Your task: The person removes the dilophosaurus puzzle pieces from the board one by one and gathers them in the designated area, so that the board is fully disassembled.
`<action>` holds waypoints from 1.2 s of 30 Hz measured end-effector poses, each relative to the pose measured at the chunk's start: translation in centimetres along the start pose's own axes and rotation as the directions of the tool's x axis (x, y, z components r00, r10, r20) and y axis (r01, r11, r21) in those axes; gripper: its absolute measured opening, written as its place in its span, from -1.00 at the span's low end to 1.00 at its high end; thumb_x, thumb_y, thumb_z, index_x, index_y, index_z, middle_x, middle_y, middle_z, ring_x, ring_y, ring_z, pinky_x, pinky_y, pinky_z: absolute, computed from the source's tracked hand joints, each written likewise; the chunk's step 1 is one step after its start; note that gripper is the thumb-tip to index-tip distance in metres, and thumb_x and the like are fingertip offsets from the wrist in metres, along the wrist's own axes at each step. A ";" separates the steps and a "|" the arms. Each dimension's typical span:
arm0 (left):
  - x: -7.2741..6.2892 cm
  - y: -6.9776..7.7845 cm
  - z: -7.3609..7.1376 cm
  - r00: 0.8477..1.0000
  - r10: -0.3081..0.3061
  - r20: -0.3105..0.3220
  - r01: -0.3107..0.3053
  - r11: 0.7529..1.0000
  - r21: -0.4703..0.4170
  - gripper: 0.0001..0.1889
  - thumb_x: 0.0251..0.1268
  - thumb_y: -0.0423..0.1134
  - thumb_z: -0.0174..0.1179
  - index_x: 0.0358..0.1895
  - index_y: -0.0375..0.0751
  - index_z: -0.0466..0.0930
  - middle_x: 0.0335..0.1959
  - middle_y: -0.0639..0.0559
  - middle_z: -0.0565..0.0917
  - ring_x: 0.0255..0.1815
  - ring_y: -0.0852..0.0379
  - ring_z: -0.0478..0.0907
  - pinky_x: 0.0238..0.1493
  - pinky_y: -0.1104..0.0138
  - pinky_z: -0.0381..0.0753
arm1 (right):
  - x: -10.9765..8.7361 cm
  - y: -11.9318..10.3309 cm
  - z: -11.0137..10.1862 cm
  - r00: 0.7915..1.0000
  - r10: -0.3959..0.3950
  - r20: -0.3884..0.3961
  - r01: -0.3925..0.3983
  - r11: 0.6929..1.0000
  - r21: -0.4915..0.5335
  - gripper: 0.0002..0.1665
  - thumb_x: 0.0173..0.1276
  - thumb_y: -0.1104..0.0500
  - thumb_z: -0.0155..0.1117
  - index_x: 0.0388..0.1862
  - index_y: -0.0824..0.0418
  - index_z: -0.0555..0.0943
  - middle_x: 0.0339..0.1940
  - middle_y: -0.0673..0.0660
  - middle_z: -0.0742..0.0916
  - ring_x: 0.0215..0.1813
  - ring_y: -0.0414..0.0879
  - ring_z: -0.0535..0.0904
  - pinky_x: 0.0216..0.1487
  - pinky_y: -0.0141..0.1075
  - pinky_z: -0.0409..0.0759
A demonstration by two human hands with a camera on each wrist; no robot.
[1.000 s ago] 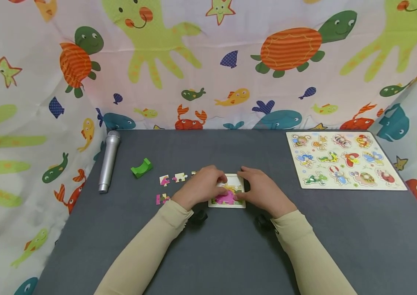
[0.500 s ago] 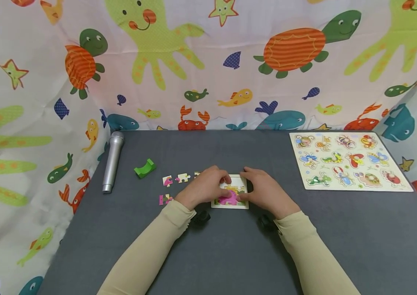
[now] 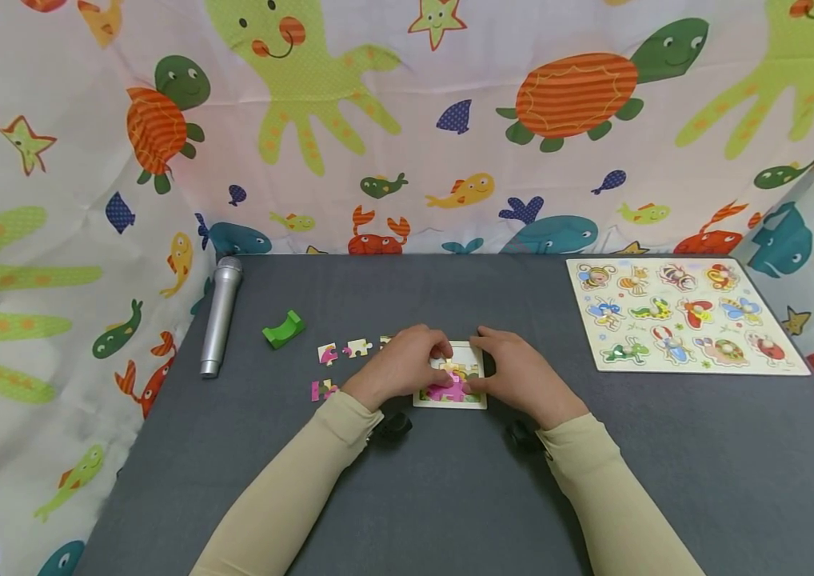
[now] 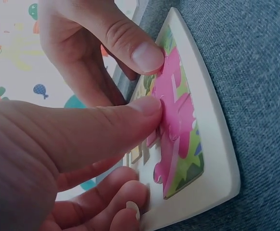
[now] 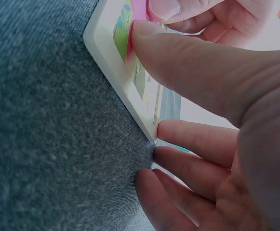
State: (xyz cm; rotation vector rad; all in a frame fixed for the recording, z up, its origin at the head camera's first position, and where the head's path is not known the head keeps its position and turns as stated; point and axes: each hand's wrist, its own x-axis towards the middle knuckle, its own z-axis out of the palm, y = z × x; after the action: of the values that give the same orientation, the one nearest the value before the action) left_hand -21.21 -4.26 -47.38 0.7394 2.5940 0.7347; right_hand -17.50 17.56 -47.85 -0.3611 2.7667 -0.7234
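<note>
A small jigsaw tray (image 3: 450,404) with a pale rim lies on the grey table; its pieces form a pink picture (image 4: 171,110), with bare tray floor beyond. My left hand (image 3: 407,362) reaches over its left side. The left thumb (image 4: 125,120) presses the pink pieces, and the other fingers bend down to the tray floor; the index fingertip is hidden in the left wrist view. My right hand (image 3: 518,374) is at the right side. Its thumb (image 5: 154,38) presses the pink surface beside the left thumb, while its fingertips touch the tray's outer edge and the cloth.
Several loose jigsaw pieces (image 3: 358,347) lie left of the tray, one partly behind the left hand. Beyond them are a green curved block (image 3: 283,329) and a silver microphone (image 3: 221,316). An insect picture board (image 3: 688,316) lies at back right. A printed curtain (image 3: 407,120) surrounds the table.
The head view has shifted slightly, moving everything a little to the right in it. Both hands stay at the tray, with the fingers shifting only minutely around the pink pieces.
</note>
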 end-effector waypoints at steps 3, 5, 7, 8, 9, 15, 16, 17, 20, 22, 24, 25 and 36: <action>0.0 -0.2 -0.2 1.000 -0.007 -0.004 0.007 0.999 -0.032 -0.69 0.36 -0.13 0.53 0.08 -0.10 0.74 -0.10 0.06 0.71 -0.09 0.16 0.60 0.04 0.23 0.66 | 0.1 -0.2 0.0 1.000 -0.001 0.001 0.001 1.000 0.003 -0.09 0.39 -0.06 0.59 0.58 0.29 0.49 0.71 0.34 0.40 0.70 0.35 0.32 0.61 0.27 0.37; -0.1 -0.3 -0.3 1.000 -0.015 -0.002 0.015 0.997 -0.073 -0.72 0.39 -0.15 0.50 0.08 -0.10 0.74 -0.14 0.07 0.73 -0.14 0.16 0.63 -0.03 0.25 0.67 | 0.1 -0.3 -0.1 1.000 0.000 0.001 0.000 1.000 0.005 -0.08 0.38 -0.06 0.59 0.58 0.29 0.49 0.71 0.34 0.40 0.70 0.35 0.32 0.61 0.27 0.37; -0.2 -0.4 -0.4 1.000 -0.022 -0.001 0.022 0.993 -0.117 -0.76 0.45 -0.18 0.45 0.08 -0.10 0.73 -0.17 0.08 0.73 -0.21 0.16 0.64 -0.13 0.27 0.67 | 0.1 -0.4 -0.1 1.000 0.001 0.003 -0.001 1.000 0.006 -0.08 0.38 -0.06 0.60 0.58 0.29 0.49 0.71 0.34 0.40 0.70 0.35 0.32 0.61 0.27 0.37; -0.3 -0.4 -0.5 1.000 -0.023 0.001 0.023 0.990 -0.139 -0.78 0.48 -0.19 0.41 0.08 -0.10 0.73 -0.19 0.08 0.73 -0.25 0.15 0.65 -0.17 0.28 0.66 | 0.2 -0.5 -0.1 1.000 0.003 0.005 -0.003 1.000 0.006 -0.08 0.37 -0.07 0.60 0.58 0.28 0.49 0.71 0.34 0.40 0.70 0.35 0.31 0.61 0.27 0.37; -0.3 -0.5 -0.5 1.000 -0.023 0.002 0.023 0.987 -0.158 -0.80 0.50 -0.21 0.37 0.08 -0.11 0.72 -0.20 0.07 0.73 -0.27 0.15 0.66 -0.20 0.28 0.66 | 0.2 -0.5 -0.1 1.000 0.007 0.009 -0.007 1.000 0.006 -0.08 0.38 -0.07 0.60 0.59 0.28 0.49 0.71 0.33 0.40 0.70 0.35 0.31 0.61 0.27 0.36; -0.6 -0.7 -0.8 1.000 -0.023 -0.017 0.019 0.981 -0.195 -0.85 0.60 -0.24 0.22 0.06 -0.08 0.73 -0.23 0.07 0.73 -0.30 0.12 0.65 -0.22 0.27 0.64 | 0.3 -0.7 0.0 1.000 0.014 0.023 -0.014 1.000 0.009 -0.05 0.37 -0.08 0.60 0.60 0.27 0.47 0.73 0.32 0.38 0.72 0.34 0.28 0.62 0.27 0.34; -0.7 -0.8 -0.8 0.999 -0.026 -0.020 0.022 0.980 -0.197 -0.85 0.61 -0.24 0.21 0.06 -0.08 0.73 -0.23 0.07 0.72 -0.30 0.12 0.64 -0.22 0.27 0.64 | 0.3 -0.7 0.0 1.000 0.011 0.021 -0.011 1.000 0.009 -0.05 0.37 -0.08 0.60 0.60 0.27 0.47 0.72 0.32 0.38 0.72 0.34 0.28 0.62 0.27 0.34; -0.7 -0.8 -0.8 0.999 -0.029 -0.023 0.024 0.979 -0.202 -0.85 0.60 -0.24 0.21 0.05 -0.07 0.74 -0.24 0.07 0.72 -0.30 0.11 0.64 -0.22 0.27 0.63 | 0.3 -0.7 0.0 1.000 0.007 0.021 -0.008 1.000 0.009 -0.06 0.37 -0.08 0.60 0.60 0.27 0.47 0.72 0.32 0.39 0.72 0.35 0.28 0.62 0.27 0.34; -0.8 -0.8 -0.9 0.999 -0.033 -0.029 0.026 0.976 -0.217 -0.86 0.60 -0.25 0.22 0.05 -0.07 0.74 -0.26 0.07 0.72 -0.32 0.11 0.64 -0.23 0.26 0.63 | 0.3 -0.8 0.0 1.000 0.010 0.019 -0.011 1.000 0.010 -0.05 0.36 -0.09 0.61 0.60 0.27 0.48 0.72 0.32 0.39 0.72 0.34 0.28 0.62 0.27 0.34; -0.9 -0.7 -0.9 0.999 -0.030 -0.030 0.022 0.974 -0.225 -0.86 0.61 -0.25 0.22 0.04 -0.05 0.74 -0.27 0.08 0.72 -0.33 0.11 0.64 -0.24 0.27 0.63 | 0.3 -0.7 0.0 1.000 0.014 0.015 -0.014 1.000 0.004 -0.05 0.35 -0.08 0.61 0.60 0.27 0.48 0.72 0.32 0.39 0.71 0.35 0.29 0.62 0.27 0.35; -0.9 -0.7 -0.8 0.999 -0.028 -0.032 0.020 0.972 -0.235 -0.87 0.61 -0.24 0.23 0.03 -0.04 0.74 -0.27 0.08 0.72 -0.33 0.11 0.64 -0.24 0.26 0.63 | 0.2 -0.7 0.0 1.000 0.018 0.013 -0.018 1.000 0.001 -0.05 0.35 -0.08 0.62 0.59 0.27 0.48 0.72 0.32 0.39 0.71 0.35 0.29 0.62 0.27 0.35; -0.9 -0.7 -0.8 0.999 -0.029 -0.031 0.021 0.970 -0.240 -0.87 0.61 -0.24 0.23 0.03 -0.03 0.74 -0.27 0.08 0.72 -0.33 0.11 0.65 -0.25 0.26 0.63 | 0.2 -0.7 0.0 1.000 0.017 0.012 -0.017 1.000 -0.001 -0.05 0.35 -0.07 0.62 0.59 0.27 0.48 0.72 0.32 0.39 0.71 0.35 0.29 0.62 0.27 0.35; -1.1 -0.8 -1.1 0.997 -0.061 -0.052 0.046 0.966 -0.255 -0.90 0.60 -0.18 0.29 0.01 0.04 0.76 -0.26 0.11 0.71 -0.28 0.11 0.64 -0.24 0.25 0.61 | 0.2 -0.4 0.0 1.000 0.021 0.022 -0.021 1.000 -0.012 -0.03 0.34 -0.10 0.62 0.59 0.29 0.48 0.72 0.34 0.39 0.71 0.38 0.28 0.61 0.30 0.34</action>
State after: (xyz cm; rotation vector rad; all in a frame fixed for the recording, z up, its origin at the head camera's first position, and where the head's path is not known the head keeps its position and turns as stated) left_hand -21.17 -5.90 -46.78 0.5742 2.4958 1.0618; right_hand -17.64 17.19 -47.65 -0.3399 2.7508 -0.6943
